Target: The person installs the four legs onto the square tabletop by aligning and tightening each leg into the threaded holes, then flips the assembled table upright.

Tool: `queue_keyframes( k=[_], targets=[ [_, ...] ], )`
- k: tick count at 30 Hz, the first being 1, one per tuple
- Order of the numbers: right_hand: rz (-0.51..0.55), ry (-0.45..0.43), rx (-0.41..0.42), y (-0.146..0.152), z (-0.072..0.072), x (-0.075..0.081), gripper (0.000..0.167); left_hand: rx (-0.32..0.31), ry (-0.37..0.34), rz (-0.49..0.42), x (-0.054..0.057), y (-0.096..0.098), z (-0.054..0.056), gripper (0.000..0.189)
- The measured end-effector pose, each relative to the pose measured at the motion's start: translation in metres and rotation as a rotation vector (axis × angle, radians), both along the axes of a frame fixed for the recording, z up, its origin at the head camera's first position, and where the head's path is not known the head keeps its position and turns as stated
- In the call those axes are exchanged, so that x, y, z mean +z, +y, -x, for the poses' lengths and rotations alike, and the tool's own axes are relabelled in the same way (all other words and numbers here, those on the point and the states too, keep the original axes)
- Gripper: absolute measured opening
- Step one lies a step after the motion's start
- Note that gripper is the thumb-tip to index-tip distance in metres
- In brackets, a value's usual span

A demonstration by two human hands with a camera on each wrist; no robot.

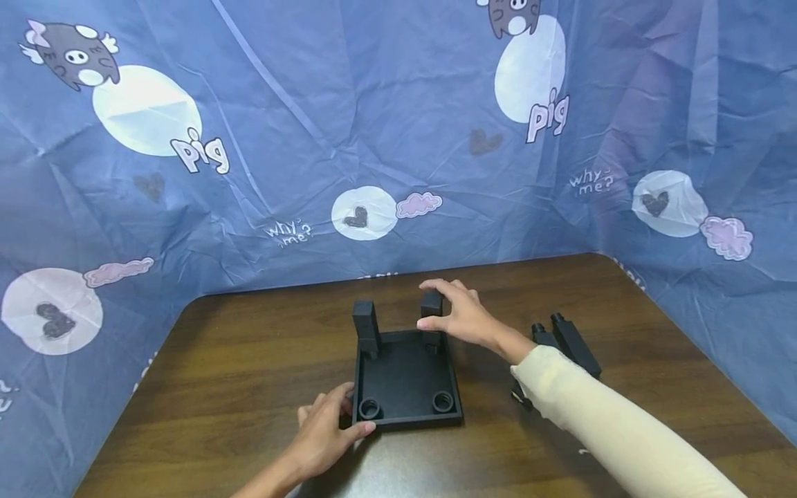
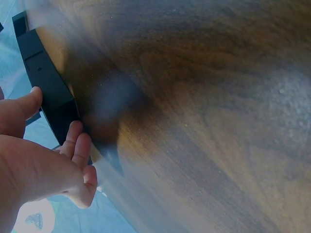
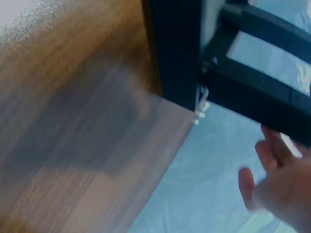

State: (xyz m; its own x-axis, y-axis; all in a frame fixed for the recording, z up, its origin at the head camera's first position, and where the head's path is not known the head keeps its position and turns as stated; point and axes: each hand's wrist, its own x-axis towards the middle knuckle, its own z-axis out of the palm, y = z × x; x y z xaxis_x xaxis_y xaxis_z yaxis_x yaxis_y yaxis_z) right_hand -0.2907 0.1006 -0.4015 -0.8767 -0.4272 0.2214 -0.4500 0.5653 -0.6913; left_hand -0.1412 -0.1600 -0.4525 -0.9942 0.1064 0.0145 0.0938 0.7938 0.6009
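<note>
A black square panel [image 1: 407,380] with a raised rim lies on the table, two round sockets at its near corners. Black square legs stand upright at its far corners, a left leg [image 1: 366,325] and a right leg [image 1: 432,303]. With thumb and fingers, my left hand [image 1: 326,425] grips the panel's near left corner; the left wrist view shows the thumb and fingertips on its side [image 2: 51,92]. My right hand [image 1: 463,315] holds the right leg near its top, thumb across the near face and forefinger curved past the far side. Other right fingers [image 3: 267,158] sit loosely beside it.
Loose black legs [image 1: 575,346] with round ends lie to the right, partly hidden by my right sleeve [image 1: 591,408]. The wooden table [image 1: 236,366] ends at a blue printed cloth [image 1: 280,173] hanging behind and at the sides.
</note>
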Motion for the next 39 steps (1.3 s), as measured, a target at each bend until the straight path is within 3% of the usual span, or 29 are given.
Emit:
queue_keyframes(
  k=[4,7,10,13,16,20,25,32,35,39],
  targets=[
    [0.081,-0.102,0.190,0.012,0.006,0.006,0.062,0.002,-0.016,-0.005,0.000,0.000,0.000,0.072],
    [0.124,-0.137,0.245,0.015,0.009,0.010,0.053,0.005,-0.007,-0.003,-0.001,0.000,0.000,0.072],
    [0.143,-0.117,0.189,0.012,0.010,0.012,0.041,0.006,0.005,-0.005,-0.002,0.000,-0.001,0.071],
    [0.112,-0.058,0.064,0.006,0.008,0.012,0.032,0.003,0.012,-0.004,-0.001,0.000,-0.001,0.072],
    [0.078,-0.028,-0.053,0.000,0.006,0.010,0.043,0.000,0.006,-0.004,0.000,0.000,-0.001,0.071],
    [0.047,-0.035,-0.120,-0.003,0.004,0.007,0.050,0.000,-0.009,-0.004,0.001,0.001,0.000,0.070],
    [-0.002,-0.051,-0.071,0.001,0.004,0.008,0.050,0.000,-0.012,-0.004,0.000,0.001,0.000,0.071],
    [0.036,-0.119,0.216,0.015,0.010,0.022,0.063,-0.004,0.012,-0.012,0.001,0.000,-0.001,0.072],
    [0.045,-0.155,0.219,0.017,0.010,0.027,0.055,-0.004,0.013,-0.017,0.002,0.000,-0.001,0.072],
    [0.038,-0.124,0.113,0.014,0.008,0.026,0.042,-0.006,0.007,-0.026,0.002,0.000,-0.002,0.073]
  ],
)
